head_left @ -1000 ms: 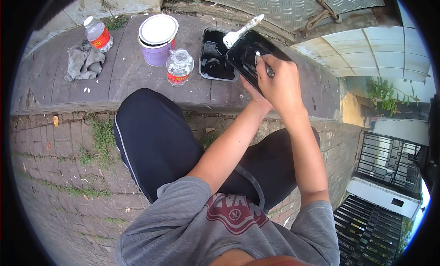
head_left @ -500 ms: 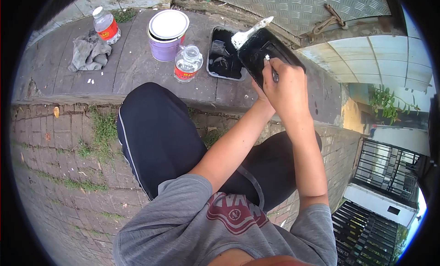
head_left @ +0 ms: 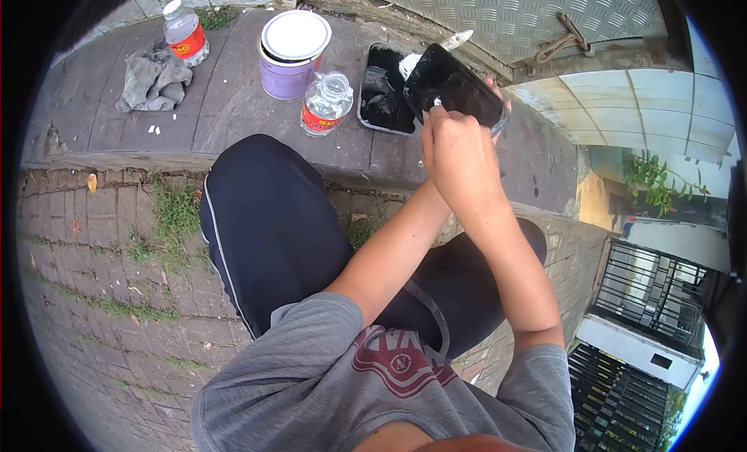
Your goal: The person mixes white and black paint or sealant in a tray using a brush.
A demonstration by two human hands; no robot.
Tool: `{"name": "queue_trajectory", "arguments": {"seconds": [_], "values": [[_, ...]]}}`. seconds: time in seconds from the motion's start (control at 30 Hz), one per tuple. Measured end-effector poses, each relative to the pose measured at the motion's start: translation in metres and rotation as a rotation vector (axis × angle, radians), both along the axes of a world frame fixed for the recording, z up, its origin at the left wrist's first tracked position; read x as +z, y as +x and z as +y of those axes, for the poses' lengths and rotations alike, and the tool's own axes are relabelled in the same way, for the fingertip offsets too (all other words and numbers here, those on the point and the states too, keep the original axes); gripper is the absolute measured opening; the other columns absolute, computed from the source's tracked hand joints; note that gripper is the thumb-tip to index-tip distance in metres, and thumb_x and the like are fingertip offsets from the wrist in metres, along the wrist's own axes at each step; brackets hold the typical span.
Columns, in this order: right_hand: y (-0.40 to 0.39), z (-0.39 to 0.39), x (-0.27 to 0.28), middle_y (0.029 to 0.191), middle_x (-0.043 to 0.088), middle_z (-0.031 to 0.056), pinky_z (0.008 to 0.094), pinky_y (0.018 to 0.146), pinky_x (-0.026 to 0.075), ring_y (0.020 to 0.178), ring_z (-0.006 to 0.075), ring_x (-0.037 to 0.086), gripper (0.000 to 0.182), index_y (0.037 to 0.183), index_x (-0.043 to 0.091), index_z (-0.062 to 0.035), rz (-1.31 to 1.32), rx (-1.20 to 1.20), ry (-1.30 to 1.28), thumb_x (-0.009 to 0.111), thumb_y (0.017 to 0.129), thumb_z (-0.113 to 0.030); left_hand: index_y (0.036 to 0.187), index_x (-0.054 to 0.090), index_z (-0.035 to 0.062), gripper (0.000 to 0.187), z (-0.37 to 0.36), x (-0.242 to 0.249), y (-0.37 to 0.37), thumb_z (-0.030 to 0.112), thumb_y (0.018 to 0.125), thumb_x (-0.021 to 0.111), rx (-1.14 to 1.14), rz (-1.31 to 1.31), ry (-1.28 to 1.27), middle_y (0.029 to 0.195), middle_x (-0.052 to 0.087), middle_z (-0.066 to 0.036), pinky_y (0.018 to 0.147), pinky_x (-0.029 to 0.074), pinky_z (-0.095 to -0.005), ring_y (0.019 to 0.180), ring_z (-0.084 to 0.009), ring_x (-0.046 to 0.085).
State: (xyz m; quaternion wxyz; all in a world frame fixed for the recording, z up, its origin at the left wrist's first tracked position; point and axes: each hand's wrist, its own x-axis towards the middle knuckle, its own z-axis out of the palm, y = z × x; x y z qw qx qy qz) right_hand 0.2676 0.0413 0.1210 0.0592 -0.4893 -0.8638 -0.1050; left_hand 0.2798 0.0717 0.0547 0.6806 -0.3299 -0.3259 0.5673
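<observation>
My left hand [head_left: 499, 94] supports a black rectangular plastic container [head_left: 461, 86] from beneath, its fingertips showing past the far right rim. The container is tilted, its dark inside facing me. Over its near edge, my right hand [head_left: 459, 144] is closed around a small object with a whitish tip; the fist hides the rest. A second black tray [head_left: 381, 113] with dark, glossy contents rests on the ledge just to the left. Between tray and container lies a white-smeared paintbrush or spatula [head_left: 457, 40], its lower part covered by the container.
On the paved ledge [head_left: 233, 117] stand an open-topped clear bottle [head_left: 327, 102], a purple paint can [head_left: 289, 78] with a white lid, and a capped bottle [head_left: 187, 39] beside a grey rag [head_left: 156, 82]. A metal tread-plate panel [head_left: 498, 20] borders the back.
My right hand has shifted slightly left and down over the container. The container has turned and tilted, so my left fingertips now show beyond its far right edge.
</observation>
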Motion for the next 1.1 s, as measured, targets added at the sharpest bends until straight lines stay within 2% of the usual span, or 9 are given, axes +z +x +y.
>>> {"name": "queue_trajectory", "arguments": {"seconds": [0.27, 0.33, 0.5, 0.53, 0.67, 0.77, 0.9, 1.0, 1.1], "values": [[-0.014, 0.010, -0.004, 0.083, 0.074, 0.0201, 0.0592, 0.103, 0.046, 0.074, 0.0451, 0.072, 0.022, 0.085, 0.069, -0.0029, -0.104, -0.086, 0.014, 0.062, 0.098, -0.019, 0.141, 0.048, -0.0053, 0.050, 0.009, -0.014, 0.013, 0.029, 0.105, 0.046, 0.151, 0.105, 0.040, 0.137, 0.059, -0.019, 0.118, 0.043, -0.0486, 0.132, -0.0320, 0.057], [-0.014, 0.004, -0.012, 0.083, 0.074, 0.0196, 0.0606, 0.106, 0.044, 0.074, 0.0451, 0.072, 0.022, 0.086, 0.069, -0.0033, -0.181, -0.050, 0.042, 0.061, 0.098, -0.020, 0.142, 0.049, -0.0048, 0.065, 0.013, -0.020, 0.009, 0.047, 0.101, 0.046, 0.120, 0.005, 0.044, 0.138, 0.059, -0.018, 0.121, 0.039, -0.0484, 0.132, -0.0314, 0.056], [-0.021, 0.001, 0.003, 0.080, 0.072, 0.0230, 0.0515, 0.078, 0.060, 0.073, 0.0422, 0.073, 0.024, 0.084, 0.066, -0.0004, -0.049, -0.156, -0.094, 0.059, 0.099, -0.017, 0.142, 0.048, -0.0053, 0.048, 0.001, -0.008, -0.004, 0.021, 0.102, 0.051, 0.157, 0.131, 0.152, 0.136, 0.060, -0.018, 0.117, 0.043, -0.0467, 0.128, -0.0308, 0.057], [-0.020, 0.004, 0.000, 0.079, 0.071, 0.0231, 0.0472, 0.064, 0.060, 0.073, 0.0406, 0.074, 0.023, 0.083, 0.065, -0.0001, -0.051, -0.125, -0.031, 0.059, 0.099, -0.016, 0.138, 0.048, -0.0044, 0.050, 0.000, -0.004, -0.005, 0.032, 0.103, 0.045, 0.224, 0.250, 0.183, 0.129, 0.060, -0.015, 0.121, 0.040, -0.0458, 0.130, -0.0271, 0.056], [-0.024, -0.003, -0.015, 0.080, 0.072, 0.0207, 0.0495, 0.069, 0.061, 0.072, 0.0402, 0.074, 0.017, 0.086, 0.063, -0.0005, -0.141, -0.061, 0.077, 0.061, 0.097, -0.013, 0.143, 0.048, -0.0047, 0.049, 0.005, -0.009, 0.000, 0.018, 0.099, 0.055, 0.127, -0.080, 0.102, 0.139, 0.058, -0.016, 0.118, 0.042, -0.0478, 0.130, -0.0301, 0.055], [-0.020, -0.007, -0.020, 0.085, 0.071, 0.0213, 0.0368, 0.060, 0.064, 0.072, 0.0331, 0.077, 0.017, 0.090, 0.062, 0.0053, -0.192, -0.045, -0.053, 0.070, 0.074, 0.003, 0.142, 0.049, -0.0043, 0.049, 0.005, -0.016, 0.004, 0.018, 0.099, 0.056, 0.128, -0.085, 0.064, 0.142, 0.058, -0.016, 0.119, 0.041, -0.0498, 0.131, -0.0310, 0.055], [-0.019, -0.005, -0.027, 0.083, 0.070, 0.0234, 0.0460, 0.065, 0.062, 0.071, 0.0393, 0.074, 0.017, 0.088, 0.061, 0.0019, -0.094, -0.109, -0.043, 0.062, 0.098, -0.012, 0.141, 0.051, -0.0042, 0.047, -0.003, -0.007, 0.001, 0.018, 0.100, 0.056, 0.090, -0.115, 0.075, 0.140, 0.058, -0.018, 0.118, 0.042, -0.0506, 0.131, -0.0327, 0.054], [-0.024, -0.013, -0.030, 0.087, 0.071, 0.0205, 0.0341, 0.065, 0.064, 0.079, 0.0288, 0.076, 0.026, 0.097, 0.062, 0.0104, -0.179, -0.050, -0.035, 0.070, 0.074, 0.002, 0.139, 0.049, -0.0063, 0.047, 0.002, -0.018, 0.010, 0.024, 0.103, 0.050, 0.160, -0.016, 0.160, 0.140, 0.058, -0.020, 0.119, 0.042, -0.0491, 0.130, -0.0333, 0.058], [-0.017, -0.014, -0.035, 0.089, 0.071, 0.0204, 0.0325, 0.066, 0.064, 0.081, 0.0270, 0.076, 0.028, 0.100, 0.062, 0.0109, -0.214, -0.011, -0.053, 0.070, 0.076, 0.000, 0.139, 0.048, -0.0068, 0.047, 0.003, -0.025, 0.013, 0.024, 0.104, 0.050, 0.149, -0.026, 0.134, 0.139, 0.059, -0.019, 0.118, 0.043, -0.0492, 0.128, -0.0338, 0.059]]}}
